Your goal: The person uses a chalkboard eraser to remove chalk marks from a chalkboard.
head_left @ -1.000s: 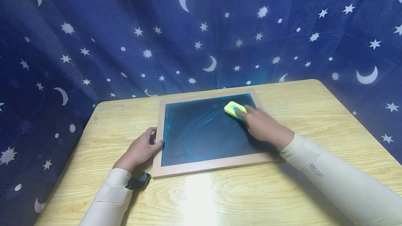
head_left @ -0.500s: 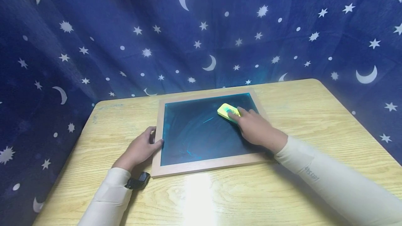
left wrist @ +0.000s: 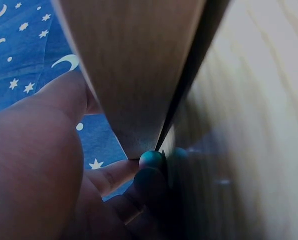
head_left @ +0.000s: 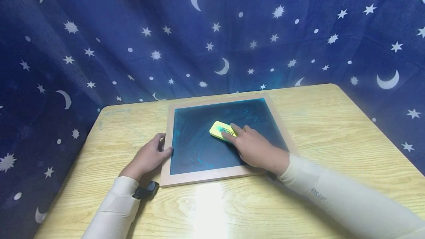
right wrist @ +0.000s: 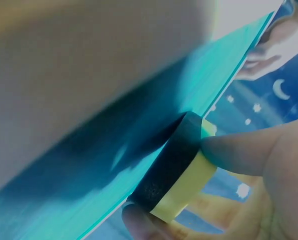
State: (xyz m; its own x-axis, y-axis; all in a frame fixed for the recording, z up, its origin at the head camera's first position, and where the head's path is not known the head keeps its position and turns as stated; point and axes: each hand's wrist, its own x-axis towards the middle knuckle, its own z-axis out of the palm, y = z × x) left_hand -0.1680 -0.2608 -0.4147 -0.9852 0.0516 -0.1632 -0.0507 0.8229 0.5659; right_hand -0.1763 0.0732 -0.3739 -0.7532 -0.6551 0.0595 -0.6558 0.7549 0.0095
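A small blackboard [head_left: 189, 124] with a light wooden frame lies on the table. My left hand [head_left: 147, 159] grips the frame's left side, thumb on top; in the left wrist view its fingertips [left wrist: 151, 159] reach the lower edge of the frame [left wrist: 126, 65]. My right hand [head_left: 257, 147] holds a yellow board eraser [head_left: 217, 129] near the middle of the board. The right wrist view shows the eraser's dark felt [right wrist: 171, 162] towards the board, thumb and fingers on opposite sides of its yellow body. Blue chalk marks [head_left: 203, 162] show near the lower left and faintly at the upper right.
The wood-grain table [head_left: 315, 117] reaches out around the board, with bluish smudges [head_left: 114, 113] at its far left corner. A dark blue curtain [head_left: 172, 14] with moons and stars hangs behind and at the sides. Dark wrist gear [head_left: 146, 191] sits at the left wrist.
My right hand has swept the eraser leftward and nearer to me, from the upper right to the board's middle. The short chalk line there is now covered or gone. My left hand stays put.
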